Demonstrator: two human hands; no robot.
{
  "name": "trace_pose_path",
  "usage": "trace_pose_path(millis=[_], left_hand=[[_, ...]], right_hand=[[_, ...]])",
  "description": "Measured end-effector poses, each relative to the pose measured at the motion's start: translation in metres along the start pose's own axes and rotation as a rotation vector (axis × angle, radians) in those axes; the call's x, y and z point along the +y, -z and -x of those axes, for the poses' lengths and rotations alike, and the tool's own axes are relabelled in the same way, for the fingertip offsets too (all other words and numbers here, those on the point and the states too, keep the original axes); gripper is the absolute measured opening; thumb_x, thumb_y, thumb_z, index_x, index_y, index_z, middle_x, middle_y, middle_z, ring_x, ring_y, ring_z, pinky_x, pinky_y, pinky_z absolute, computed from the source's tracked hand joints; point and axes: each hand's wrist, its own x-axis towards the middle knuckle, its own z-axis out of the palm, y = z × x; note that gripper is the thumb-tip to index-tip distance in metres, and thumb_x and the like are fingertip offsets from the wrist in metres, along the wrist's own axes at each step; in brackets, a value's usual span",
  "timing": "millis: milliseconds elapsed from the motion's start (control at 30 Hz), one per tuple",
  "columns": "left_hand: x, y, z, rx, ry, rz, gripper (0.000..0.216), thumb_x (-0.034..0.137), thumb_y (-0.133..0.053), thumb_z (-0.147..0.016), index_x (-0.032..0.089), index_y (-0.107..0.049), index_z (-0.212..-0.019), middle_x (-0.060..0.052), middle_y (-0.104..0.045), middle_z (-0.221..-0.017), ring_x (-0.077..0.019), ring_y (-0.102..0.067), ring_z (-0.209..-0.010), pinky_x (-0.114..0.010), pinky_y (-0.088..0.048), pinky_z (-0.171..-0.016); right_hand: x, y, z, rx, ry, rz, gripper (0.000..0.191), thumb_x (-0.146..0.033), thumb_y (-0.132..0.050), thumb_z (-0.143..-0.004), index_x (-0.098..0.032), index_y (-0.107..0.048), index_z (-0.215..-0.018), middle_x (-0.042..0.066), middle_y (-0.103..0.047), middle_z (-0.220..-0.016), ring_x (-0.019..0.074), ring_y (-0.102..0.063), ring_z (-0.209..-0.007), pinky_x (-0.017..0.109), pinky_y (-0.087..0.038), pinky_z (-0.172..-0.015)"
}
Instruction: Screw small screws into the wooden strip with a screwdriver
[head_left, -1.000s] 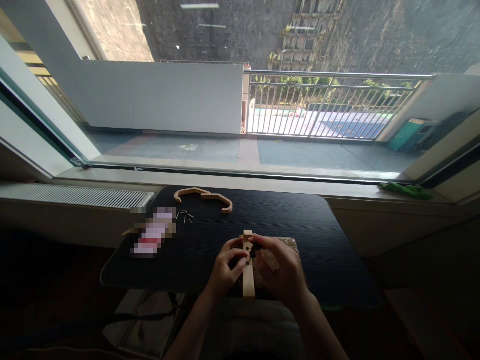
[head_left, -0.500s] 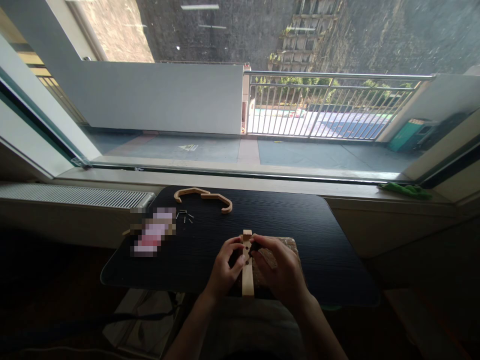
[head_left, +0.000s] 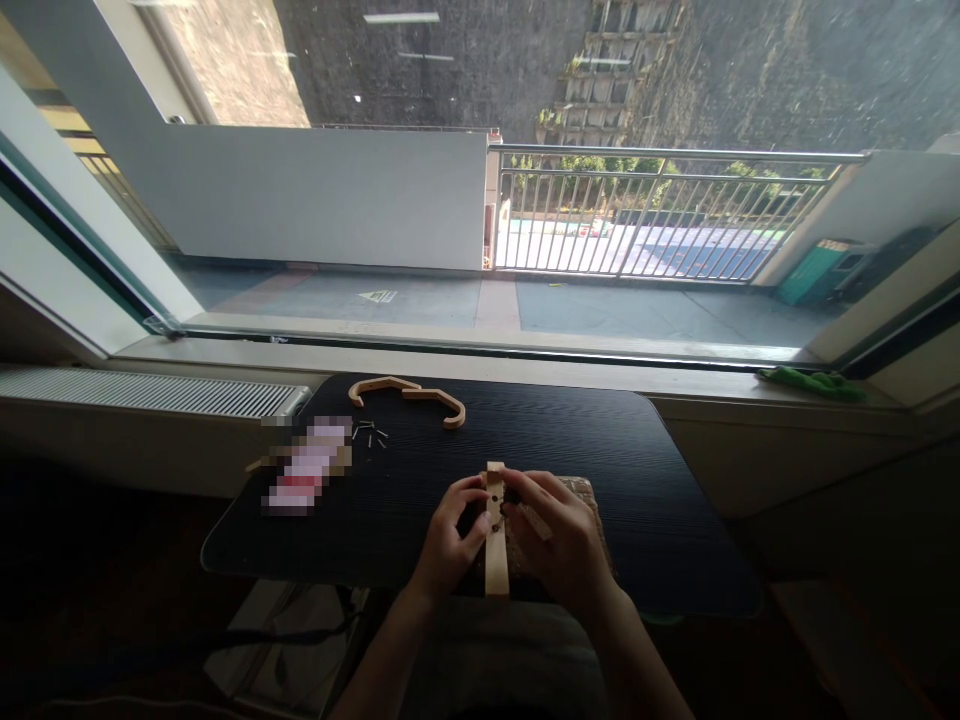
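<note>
**Item 1: wooden strip** point(head_left: 496, 572). A pale, narrow slat with a few dark holes near its far end. It lies lengthwise away from you at the near edge of the tabletop point(head_left: 637, 440), between your two hands and over a brown mat point(head_left: 589, 490). The holed face is turned up, probably so that you can see the holes as you work.

**Item 2: left hand** point(head_left: 448, 540). It is closed on the strip's left edge just below the holes, thumb on top and fingers curled beside it. The grip looks like a steadying one that keeps the slat from turning.

**Item 3: right hand** point(head_left: 568, 545). Your fingertips are drawn narrow against the strip's right edge, level with the holes. Something small and dark sits under them, too small to tell what. The palm rests over the mat, which likely gives the fine pinch some support.

**Item 4: curved wooden pieces** point(head_left: 409, 392). Two hooked shapes of the same pale wood lie touching end to end at the far left of the tabletop, well apart from your hands.

**Item 5: small dark pins** point(head_left: 370, 432). A loose cluster just this side of the curved pieces, gathered in one spot, perhaps so that none is lost.

**Item 6: blurred pink item** point(head_left: 307, 466). It lies at the left edge, beside the pins; no detail is readable.

**Surroundings.** A white radiator point(head_left: 150, 392) stands to the left under the window, and a green cloth point(head_left: 814, 381) lies on the sill to the right.
</note>
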Motion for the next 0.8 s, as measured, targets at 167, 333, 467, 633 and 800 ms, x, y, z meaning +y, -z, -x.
trace_pose_path(millis=[167, 333, 467, 633, 800], left_hand=[[0.001, 0.000, -0.001, 0.001, -0.006, -0.002, 0.017, 0.019, -0.058, -0.082, 0.020, -0.065, -0.097, -0.011, -0.063, -0.120, -0.0256, -0.060, -0.115, -0.043, -0.048, -0.101], [0.001, 0.000, -0.001, 0.007, -0.003, -0.006, 0.016, 0.020, -0.058, -0.083, 0.020, -0.066, -0.097, -0.011, -0.063, -0.120, -0.0257, -0.060, -0.115, -0.043, -0.048, -0.101], [0.001, 0.000, -0.001, 0.004, -0.002, -0.007, 0.016, 0.020, -0.058, -0.083, 0.020, -0.066, -0.097, -0.010, -0.063, -0.121, -0.0259, -0.060, -0.116, -0.043, -0.048, -0.102], [0.001, 0.001, 0.000, 0.009, 0.002, -0.015, 0.015, 0.021, -0.058, -0.084, 0.020, -0.066, -0.097, -0.011, -0.063, -0.121, -0.0259, -0.060, -0.115, -0.043, -0.048, -0.102], [0.000, -0.001, 0.000, 0.006, 0.007, -0.011, 0.016, 0.022, -0.059, -0.084, 0.019, -0.066, -0.097, -0.011, -0.062, -0.121, -0.0263, -0.059, -0.115, -0.043, -0.048, -0.101]], right_hand=[[0.001, 0.003, 0.003, -0.005, -0.003, 0.053, 0.048, -0.008, -0.046, -0.087, -0.025, -0.057, -0.131, 0.008, -0.071, -0.113, 0.0205, -0.069, -0.100, 0.032, -0.058, -0.083], [0.006, 0.002, 0.006, -0.011, -0.030, 0.038, 0.047, -0.009, -0.047, -0.090, -0.025, -0.056, -0.133, 0.008, -0.072, -0.113, 0.0205, -0.070, -0.100, 0.033, -0.059, -0.084], [0.008, 0.008, -0.001, -0.104, -0.036, 0.049, 0.045, -0.012, -0.051, -0.091, -0.026, -0.056, -0.133, 0.007, -0.072, -0.112, 0.0208, -0.070, -0.099, 0.032, -0.059, -0.083], [0.009, 0.014, -0.008, -0.188, 0.003, 0.035, 0.040, -0.014, -0.051, -0.094, -0.025, -0.057, -0.132, 0.007, -0.072, -0.112, 0.0196, -0.070, -0.099, 0.029, -0.058, -0.081], [0.007, 0.009, -0.005, -0.151, -0.014, 0.021, 0.040, -0.013, -0.051, -0.094, -0.025, -0.056, -0.132, 0.008, -0.071, -0.114, 0.0196, -0.069, -0.101, 0.030, -0.058, -0.082]])
